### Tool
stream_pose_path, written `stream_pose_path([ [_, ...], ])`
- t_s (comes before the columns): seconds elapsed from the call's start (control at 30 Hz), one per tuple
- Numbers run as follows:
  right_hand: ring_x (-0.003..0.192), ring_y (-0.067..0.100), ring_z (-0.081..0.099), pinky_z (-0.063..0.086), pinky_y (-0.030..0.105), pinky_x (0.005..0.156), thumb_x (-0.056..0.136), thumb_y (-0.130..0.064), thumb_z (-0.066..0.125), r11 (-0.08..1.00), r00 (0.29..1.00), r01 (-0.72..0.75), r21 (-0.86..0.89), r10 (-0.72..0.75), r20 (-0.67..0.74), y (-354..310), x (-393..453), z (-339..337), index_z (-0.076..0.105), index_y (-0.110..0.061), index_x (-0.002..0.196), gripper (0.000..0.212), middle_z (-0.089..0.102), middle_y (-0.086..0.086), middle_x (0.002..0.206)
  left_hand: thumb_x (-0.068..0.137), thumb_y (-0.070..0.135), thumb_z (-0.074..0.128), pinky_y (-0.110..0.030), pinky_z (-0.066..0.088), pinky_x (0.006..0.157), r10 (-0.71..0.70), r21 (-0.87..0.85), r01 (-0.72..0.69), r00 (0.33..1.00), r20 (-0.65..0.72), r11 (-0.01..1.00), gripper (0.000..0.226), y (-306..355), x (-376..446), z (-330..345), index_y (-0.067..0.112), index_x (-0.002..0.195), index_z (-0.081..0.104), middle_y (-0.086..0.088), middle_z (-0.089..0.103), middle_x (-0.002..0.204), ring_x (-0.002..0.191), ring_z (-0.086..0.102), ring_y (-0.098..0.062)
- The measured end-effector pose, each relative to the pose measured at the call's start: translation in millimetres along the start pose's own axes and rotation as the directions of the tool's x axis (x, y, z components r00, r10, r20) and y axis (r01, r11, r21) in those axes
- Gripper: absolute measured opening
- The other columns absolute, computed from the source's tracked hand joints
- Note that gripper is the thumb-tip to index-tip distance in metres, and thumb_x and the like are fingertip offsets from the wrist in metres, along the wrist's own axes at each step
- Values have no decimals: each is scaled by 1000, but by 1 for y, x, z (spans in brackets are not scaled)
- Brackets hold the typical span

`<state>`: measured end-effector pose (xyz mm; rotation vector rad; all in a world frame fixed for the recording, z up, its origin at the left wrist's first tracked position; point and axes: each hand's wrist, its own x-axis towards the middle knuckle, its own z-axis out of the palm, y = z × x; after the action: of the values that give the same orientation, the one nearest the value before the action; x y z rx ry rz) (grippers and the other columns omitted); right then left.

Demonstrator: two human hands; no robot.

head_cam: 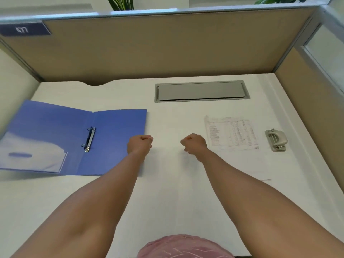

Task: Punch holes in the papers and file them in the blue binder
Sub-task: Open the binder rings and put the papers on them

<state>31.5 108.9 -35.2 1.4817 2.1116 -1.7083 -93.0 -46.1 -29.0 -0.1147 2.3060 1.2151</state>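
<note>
Both arms stretched fwd over white worktop (176,192). Left hand (140,145) curled into a fist, holding nothing, sits over the near right corner of the blue binder (115,142). Right hand (194,145) also a closed fist, empty, over bare worktop; the two hands apart w/ a gap between them.

Binder lies open and flat, spreading out to the left of the left hand; its metal ring mechanism (89,139) runs along the spine, well left of that hand, rings look shut but too small to be sure. Clear pocket (37,155) on the inside of the left cover.

Papers (232,133), printed sheet(s) w/ columns of small text, lie flat just right of the right hand, not touched. Hole punch (276,140), grey/beige, on worktop just right of the papers, farther from the right hand.

Grey cable hatch (202,91) set into worktop beyond both hands. Beige partition (158,49) behind, w/ a plate (24,29) reading 477 at upper left. Pink garment (184,246) at bottom edge.
</note>
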Motion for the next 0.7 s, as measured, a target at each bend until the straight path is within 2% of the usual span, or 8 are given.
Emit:
stream_pose_path([
  [0.13, 74, 17, 66, 50, 26, 64, 87, -19, 61, 998, 985, -40, 38, 34, 170, -12, -7, 35, 64, -4, 103, 22, 67, 5, 96, 91, 25, 60, -25, 47, 60, -34, -14, 33, 997, -76, 999, 19, -14, 13, -35, 25, 73, 67, -1, 68, 80, 70, 59, -20],
  [0.27, 76, 17, 66, 51, 26, 65, 93, -21, 58, 998, 966, -57, -7, 57, 251, -18, -13, 65, 62, -5, 105, 20, 67, 7, 101, 93, 23, 58, -23, 38, 53, -186, -169, 154, 962, -198, 974, 20, -33, 30, -68, 14, 105, 70, -4, 63, 84, 60, 50, -17],
  [0.4, 72, 16, 64, 49, 26, 62, 95, -17, 56, 994, 953, -106, -6, 104, 285, -22, -17, 91, 61, -2, 113, 24, 66, 9, 103, 93, 16, 55, -25, 37, 59, -326, -302, 240, 903, -280, 923, 7, -54, 40, -97, 15, 86, 56, -3, 51, 85, 65, 42, -22],
  [0.47, 74, 17, 64, 50, 27, 64, 95, -16, 55, 992, 947, -125, -10, 122, 297, -25, -18, 103, 60, -1, 115, 25, 65, 10, 104, 93, 15, 56, -26, 34, 56, -363, -359, 245, 877, -313, 901, 13, -64, 45, -110, 16, 80, 54, -1, 49, 78, 73, 43, -26],
  [0.5, 76, 17, 65, 51, 28, 67, 96, -16, 55, 991, 945, -130, -18, 129, 302, -26, -17, 108, 59, -1, 116, 25, 65, 11, 106, 92, 16, 57, -28, 37, 58, -390, -385, 257, 862, -324, 887, 7, -68, 45, -116, 17, 85, 59, 0, 52, 82, 79, 46, -27],
  [0.53, 79, 18, 65, 52, 30, 70, 96, -15, 54, 991, 943, -133, -27, 135, 303, -28, -17, 113, 59, -2, 116, 25, 65, 12, 109, 92, 16, 59, -29, 41, 64, -416, -419, 262, 847, -332, 869, 10, -72, 47, -122, 16, 101, 64, 1, 57, 93, 85, 52, -28],
  [0.6, 84, 19, 66, 54, 31, 74, 96, -13, 54, 989, 941, -144, -35, 148, 304, -32, -18, 123, 56, -3, 117, 24, 63, 11, 111, 90, 17, 60, -31, 45, 75, -457, -452, 273, 809, -370, 849, 36, -82, 52, -134, 12, 126, 60, -1, 63, 118, 100, 62, -28],
  [0.7, 86, 20, 64, 53, 27, 70, 95, -8, 53, 987, 936, -160, -33, 163, 312, -39, -18, 134, 54, -6, 116, 21, 58, 9, 110, 91, 19, 61, -32, 46, 88, -524, -490, 306, 749, -405, 816, 49, -87, 56, -152, 9, 138, 50, -8, 54, 141, 121, 58, -30],
])
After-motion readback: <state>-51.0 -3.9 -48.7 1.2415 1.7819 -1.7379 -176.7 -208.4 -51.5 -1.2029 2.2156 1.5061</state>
